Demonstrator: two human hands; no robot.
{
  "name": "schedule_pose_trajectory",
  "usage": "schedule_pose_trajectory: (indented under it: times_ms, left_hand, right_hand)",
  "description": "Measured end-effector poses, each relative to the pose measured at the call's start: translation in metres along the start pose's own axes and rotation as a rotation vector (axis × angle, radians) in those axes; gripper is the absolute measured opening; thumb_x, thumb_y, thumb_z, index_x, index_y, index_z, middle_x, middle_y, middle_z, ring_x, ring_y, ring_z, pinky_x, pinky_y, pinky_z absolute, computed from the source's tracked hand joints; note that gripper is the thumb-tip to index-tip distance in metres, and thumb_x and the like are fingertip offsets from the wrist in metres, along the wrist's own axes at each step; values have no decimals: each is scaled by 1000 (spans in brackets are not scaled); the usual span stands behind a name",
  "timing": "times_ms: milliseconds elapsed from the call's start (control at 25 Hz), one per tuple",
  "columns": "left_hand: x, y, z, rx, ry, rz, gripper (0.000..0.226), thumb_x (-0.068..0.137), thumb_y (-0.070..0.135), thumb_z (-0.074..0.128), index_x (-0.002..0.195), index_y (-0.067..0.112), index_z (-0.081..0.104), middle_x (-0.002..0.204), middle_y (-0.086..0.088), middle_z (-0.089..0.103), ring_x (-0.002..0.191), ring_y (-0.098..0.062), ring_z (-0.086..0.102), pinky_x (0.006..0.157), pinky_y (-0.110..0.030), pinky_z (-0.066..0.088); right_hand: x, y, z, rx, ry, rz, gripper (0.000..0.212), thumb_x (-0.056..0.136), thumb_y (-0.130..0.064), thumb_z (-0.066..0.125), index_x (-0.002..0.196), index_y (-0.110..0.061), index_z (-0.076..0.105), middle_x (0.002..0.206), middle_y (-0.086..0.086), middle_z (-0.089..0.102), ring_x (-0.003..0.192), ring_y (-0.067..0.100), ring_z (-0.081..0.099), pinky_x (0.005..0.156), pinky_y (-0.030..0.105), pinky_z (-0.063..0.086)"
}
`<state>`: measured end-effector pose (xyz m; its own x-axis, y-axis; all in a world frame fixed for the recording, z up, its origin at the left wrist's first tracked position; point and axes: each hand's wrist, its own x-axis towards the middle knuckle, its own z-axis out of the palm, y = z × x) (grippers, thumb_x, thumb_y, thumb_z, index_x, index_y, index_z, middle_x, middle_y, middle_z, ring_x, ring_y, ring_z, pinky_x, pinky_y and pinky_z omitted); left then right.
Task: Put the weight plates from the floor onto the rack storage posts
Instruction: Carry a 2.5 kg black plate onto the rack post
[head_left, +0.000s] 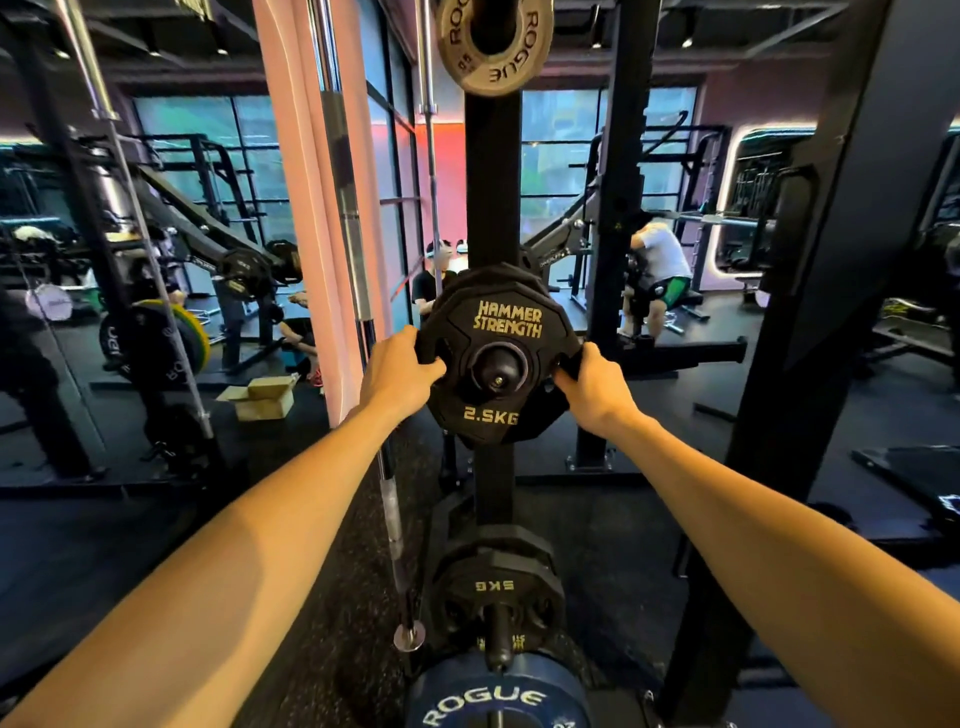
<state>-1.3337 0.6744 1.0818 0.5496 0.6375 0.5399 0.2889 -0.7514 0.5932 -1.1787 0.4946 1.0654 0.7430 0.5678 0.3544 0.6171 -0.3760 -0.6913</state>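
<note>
2.5 kg plate (497, 358) sits on the middle storage post (498, 370) of the rack upright (492, 171); left hand (400, 370) and right hand (592, 387) each grip a rim cut-out. Seating depth unclear. Risk: released short of fully home, the plate could tip off onto the 5 kg plate (496, 584) below.

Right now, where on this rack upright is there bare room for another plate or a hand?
Bare upright runs between the grey Rogue plate and the 2.5 kg plate, and again down to the 5 kg plate. It is crowded where left hand and right hand grip.
</note>
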Motion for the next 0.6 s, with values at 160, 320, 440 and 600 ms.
schedule_pose_trajectory:
  times_ms: [160, 320, 440, 600]
  left_hand:
    - [23, -8, 16, -9, -12, -45, 13, 78, 15, 68, 87, 14, 58, 79, -1, 56, 70, -15, 50, 47, -16, 29]
    - [37, -17, 29, -21, -12, -73, 26, 78, 13, 69, 102, 5, 63, 88, -5, 60, 77, -19, 54, 63, -27, 38]
    - [47, -19, 34, -25, -11, -67, 29, 77, 12, 69, 105, 5, 64, 93, -10, 65, 78, -19, 55, 65, -26, 40]
    - [52, -20, 38, -47, -10, -78, 34, 77, 10, 68, 110, 6, 63, 101, -13, 67, 82, -21, 56, 69, -26, 42]
  right_hand:
    - [25, 2, 7, -19, -8, 22, 31, 94, -22, 53, 116, -2, 44, 111, 22, 60, 91, 36, 58, 68, 37, 41]
    - [44, 3, 12, -39, -27, 44, 34, 93, -21, 54, 118, -1, 44, 115, 23, 59, 101, 39, 57, 72, 37, 41]
    - [56, 4, 14, -47, -22, 50, 33, 91, -19, 56, 117, -1, 45, 114, 23, 59, 98, 36, 57, 71, 36, 41]
    - [63, 6, 17, -24, -26, 61, 32, 91, -17, 56, 117, -4, 46, 112, 20, 60, 91, 33, 59, 70, 34, 46]
